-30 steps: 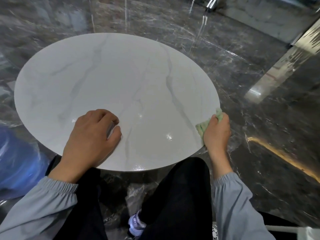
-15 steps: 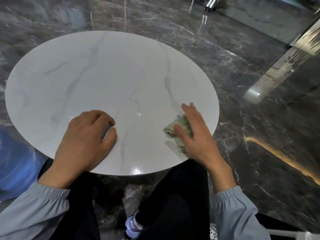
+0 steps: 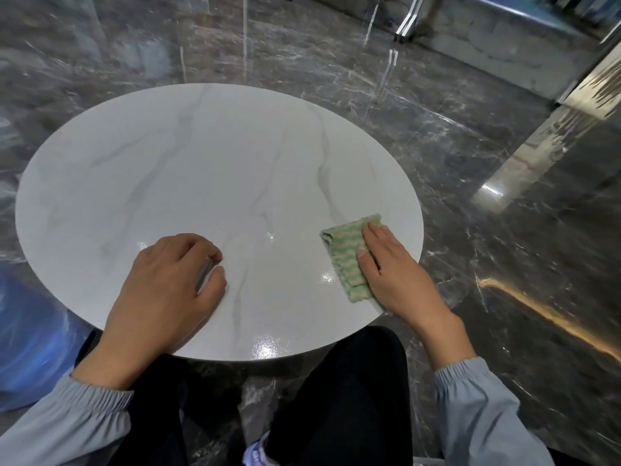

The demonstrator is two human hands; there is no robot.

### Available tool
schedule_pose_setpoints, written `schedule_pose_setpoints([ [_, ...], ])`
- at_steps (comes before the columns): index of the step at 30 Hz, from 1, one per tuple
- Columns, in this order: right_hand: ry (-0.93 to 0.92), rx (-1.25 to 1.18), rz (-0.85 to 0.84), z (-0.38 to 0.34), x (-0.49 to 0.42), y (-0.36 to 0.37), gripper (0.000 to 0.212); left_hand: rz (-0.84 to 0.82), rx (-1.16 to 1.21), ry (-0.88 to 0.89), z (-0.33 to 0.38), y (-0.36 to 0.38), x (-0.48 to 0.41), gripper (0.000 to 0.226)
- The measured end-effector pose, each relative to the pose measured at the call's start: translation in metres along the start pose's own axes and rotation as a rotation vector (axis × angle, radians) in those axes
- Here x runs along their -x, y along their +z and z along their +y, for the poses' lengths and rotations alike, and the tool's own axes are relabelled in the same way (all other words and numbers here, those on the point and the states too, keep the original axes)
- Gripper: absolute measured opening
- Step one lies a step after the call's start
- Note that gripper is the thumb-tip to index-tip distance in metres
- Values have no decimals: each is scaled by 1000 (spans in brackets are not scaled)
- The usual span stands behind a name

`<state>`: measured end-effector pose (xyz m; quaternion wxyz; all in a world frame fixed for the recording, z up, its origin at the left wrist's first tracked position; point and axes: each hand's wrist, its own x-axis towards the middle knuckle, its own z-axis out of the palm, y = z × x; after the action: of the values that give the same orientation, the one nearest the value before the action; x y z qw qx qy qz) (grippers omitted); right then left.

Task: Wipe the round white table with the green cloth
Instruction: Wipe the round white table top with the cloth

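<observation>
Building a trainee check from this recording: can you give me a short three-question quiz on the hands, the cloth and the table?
1. True or false: the left hand holds the green cloth.
2. The cloth lies on the round white table: A at its centre, B near its right edge, C at its far edge.
3. Fill in: the right hand presses the cloth with ____ fingers.

Key: 1 false; 2 B; 3 flat.

Dark marble floor (image 3: 504, 237), blurred blue object (image 3: 32, 348)
</observation>
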<state>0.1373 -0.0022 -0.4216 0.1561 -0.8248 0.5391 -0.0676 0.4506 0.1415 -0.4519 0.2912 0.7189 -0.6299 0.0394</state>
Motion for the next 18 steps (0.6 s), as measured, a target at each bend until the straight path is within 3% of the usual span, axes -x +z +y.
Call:
schedule_pose_setpoints([
  [2, -8, 105, 26, 0, -10, -2, 60, -4, 5, -6, 0, 0, 0, 23],
  [4, -29, 43, 38, -4, -17, -3, 62, -12, 4, -5, 0, 0, 0, 24],
  [6, -47, -10, -24, -9, -23, 0, 65, -18, 2, -6, 0, -1, 0, 24],
  [10, -45, 190, -134, -23, -21, 5, 68, -28, 0, -10, 1, -2, -1, 25],
  [12, -164, 245, -145, -41, -3, 13, 68, -25, 2, -11, 1, -2, 0, 24],
  [15, -488, 253, -103, -80, 45, 40, 70, -16, -5, -5, 1, -2, -1, 24],
  [18, -566, 198, -109, -87, 65, 53, 68, -8, -14, 3, 0, 0, 0, 23],
])
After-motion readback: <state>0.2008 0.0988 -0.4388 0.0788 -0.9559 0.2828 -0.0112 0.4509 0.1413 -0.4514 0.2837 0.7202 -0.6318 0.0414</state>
